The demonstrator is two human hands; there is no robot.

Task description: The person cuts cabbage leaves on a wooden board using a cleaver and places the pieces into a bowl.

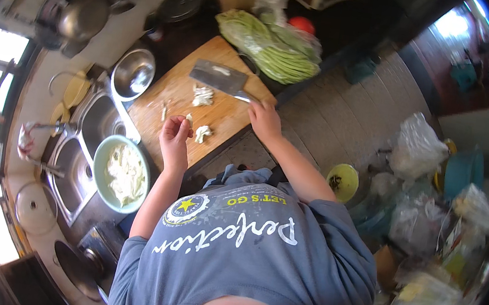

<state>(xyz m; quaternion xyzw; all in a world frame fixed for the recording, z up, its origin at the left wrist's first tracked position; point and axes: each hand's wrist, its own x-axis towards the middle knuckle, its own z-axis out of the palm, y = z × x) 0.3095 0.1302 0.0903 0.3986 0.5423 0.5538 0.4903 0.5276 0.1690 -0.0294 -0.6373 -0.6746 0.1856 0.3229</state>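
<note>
On a wooden cutting board lie a heap of pale cut pieces, a smaller pale piece and a thin strip near the left side. My right hand grips the handle of a cleaver, whose broad blade lies flat over the board with a pale scrap on it. My left hand pinches a small pale piece between thumb and fingers, just above the board's near left part. A light green bowl of whitish strips stands left of my left forearm.
A double steel sink and a steel bowl are at the left. Green vegetables in a clear bag lie beyond the board. A pot stands at the back. Plastic bags and a yellow-green bin are at the right.
</note>
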